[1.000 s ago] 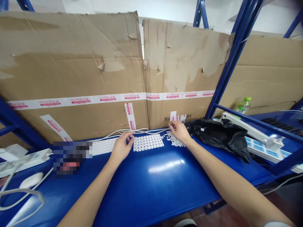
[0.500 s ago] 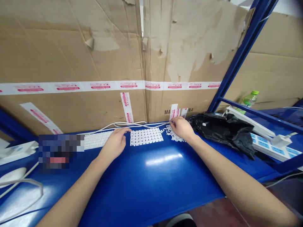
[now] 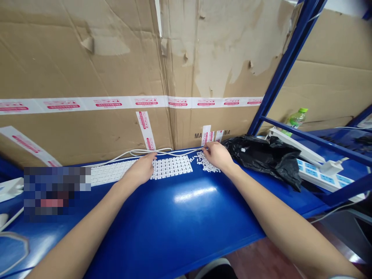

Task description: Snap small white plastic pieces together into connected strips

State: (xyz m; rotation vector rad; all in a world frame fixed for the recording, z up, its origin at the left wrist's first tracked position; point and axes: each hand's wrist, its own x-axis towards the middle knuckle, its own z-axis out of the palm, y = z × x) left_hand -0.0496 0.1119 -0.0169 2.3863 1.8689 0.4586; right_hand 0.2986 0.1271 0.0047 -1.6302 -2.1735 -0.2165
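Small white plastic pieces stand in neat rows, one block point(image 3: 174, 166) between my hands and another white block point(image 3: 109, 172) to the left. My left hand point(image 3: 141, 170) lies over the near block's left end, its fingers drawn together at the far edge; what they hold, if anything, is hidden. Beside the rows, on the right, lies a loose heap of small white pieces point(image 3: 208, 164). My right hand point(image 3: 217, 155) is over the heap's back edge with fingertips pinched, close to a white cable point(image 3: 186, 152). Whatever is between those fingertips is too small to make out.
Everything lies on a blue tabletop point(image 3: 162, 221) against a tall cardboard wall point(image 3: 139, 69). A black plastic bag point(image 3: 264, 157) sits right of the heap. Further right are a blue metal frame point(image 3: 279, 81), a power strip point(image 3: 319, 172) and a green-capped bottle point(image 3: 296, 119). A blurred patch point(image 3: 55, 190) covers something at left.
The view has swung slightly right, so everything sits further left. My left hand has shifted a little forward and right over the rows, its fingers closer together. My right hand stays at the heap.
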